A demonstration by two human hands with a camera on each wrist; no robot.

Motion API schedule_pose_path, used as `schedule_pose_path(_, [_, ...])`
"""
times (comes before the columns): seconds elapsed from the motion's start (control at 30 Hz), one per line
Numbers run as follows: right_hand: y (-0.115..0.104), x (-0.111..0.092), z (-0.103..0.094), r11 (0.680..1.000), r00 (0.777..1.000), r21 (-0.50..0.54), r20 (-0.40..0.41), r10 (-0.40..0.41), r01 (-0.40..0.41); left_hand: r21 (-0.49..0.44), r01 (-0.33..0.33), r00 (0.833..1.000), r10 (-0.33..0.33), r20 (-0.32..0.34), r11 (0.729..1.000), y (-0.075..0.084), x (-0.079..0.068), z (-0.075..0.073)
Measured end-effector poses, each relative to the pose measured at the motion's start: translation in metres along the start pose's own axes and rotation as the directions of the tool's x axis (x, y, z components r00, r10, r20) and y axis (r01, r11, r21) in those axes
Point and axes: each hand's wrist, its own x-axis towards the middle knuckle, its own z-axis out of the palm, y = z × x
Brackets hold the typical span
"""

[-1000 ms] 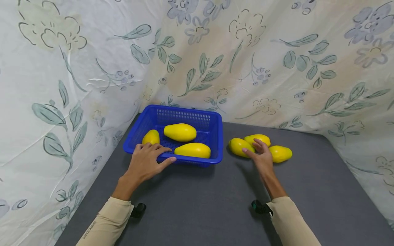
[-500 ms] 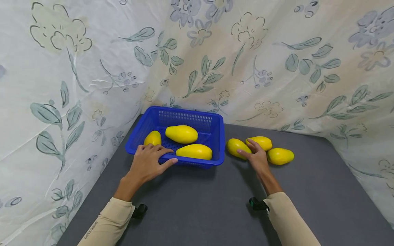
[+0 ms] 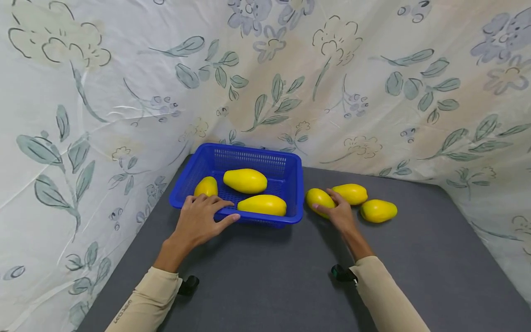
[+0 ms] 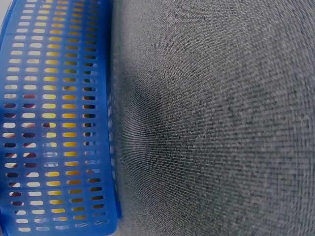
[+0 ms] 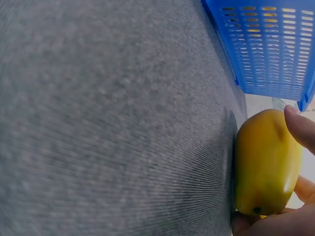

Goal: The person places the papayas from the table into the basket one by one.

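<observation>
In the head view my left hand [image 3: 199,219] holds the near rim of a blue plastic basket [image 3: 257,151], fingers hooked over it and thumb along the edge. Inside lie three yellow, papaya-shaped fruits: one [image 3: 206,186] partly behind my fingers, one [image 3: 245,180] in the middle, one [image 3: 263,205] by the near wall. Right of the basket, my right hand [image 3: 341,214] grips another yellow fruit [image 3: 318,199], thumb on the near side and fingers on the far side. The right wrist view shows this yellow fruit [image 5: 268,164] lying on its side between thumb and fingers.
Two more yellow fruits, one farther back [image 3: 351,194] and one to the right [image 3: 379,210], lie on the dark grey table [image 3: 265,276]. A flowered cloth [image 3: 290,83] hangs behind and to the left. Slotted basket wall [image 4: 54,118] fills the left wrist view's left side.
My right hand has moved left, from hovering over the loose fruits to gripping the leftmost one, which has turned slightly. The left hand stays on the basket rim.
</observation>
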Motion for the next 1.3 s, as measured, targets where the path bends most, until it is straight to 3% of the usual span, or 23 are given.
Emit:
schedule_pose_path(0.3, [0.001,-0.006,0.006,0.999,1.0,-0.049,-0.013,-0.001,0.0,-0.015,0.002,1.0,-0.001,0.018,1.0,-0.003,-0.002,-0.002])
schedule_pose_path(0.8, [0.002,-0.011,0.001,0.999,1.0,-0.047,0.0,-0.006,0.006,-0.003,-0.01,1.0,0.01,0.0,1.0,-0.003,-0.001,-0.001])
schedule_pose_path(1.3, [-0.002,-0.011,-0.011,0.998,0.999,-0.031,0.015,-0.046,0.046,-0.008,0.023,1.0,-0.022,0.022,1.0,0.003,0.005,0.002])
